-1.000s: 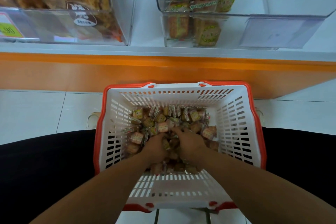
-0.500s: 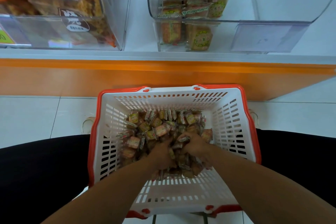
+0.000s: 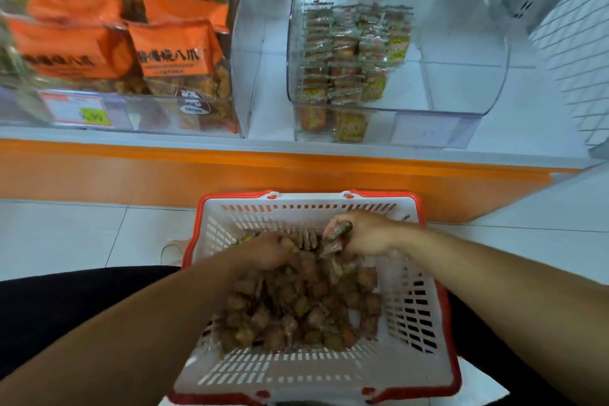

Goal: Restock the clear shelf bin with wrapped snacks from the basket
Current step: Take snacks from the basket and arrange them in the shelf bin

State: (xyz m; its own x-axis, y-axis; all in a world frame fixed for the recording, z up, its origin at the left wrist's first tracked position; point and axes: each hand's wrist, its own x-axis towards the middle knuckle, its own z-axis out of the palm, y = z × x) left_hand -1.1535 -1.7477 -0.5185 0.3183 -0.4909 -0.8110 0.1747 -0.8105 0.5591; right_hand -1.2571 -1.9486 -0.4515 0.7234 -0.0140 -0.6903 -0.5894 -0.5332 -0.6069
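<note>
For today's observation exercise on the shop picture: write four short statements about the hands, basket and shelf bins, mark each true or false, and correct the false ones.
1. The right hand grips wrapped snacks. True.
2. The basket stands on the shelf. False: it sits low, in front of the orange shelf base.
3. The clear shelf bin is full. False: snacks fill only its left part.
4. The left hand is down in the basket's snack pile. True.

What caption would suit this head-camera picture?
Both hands, left hand and right hand, gather wrapped snacks from the basket below the clear shelf bin.
</note>
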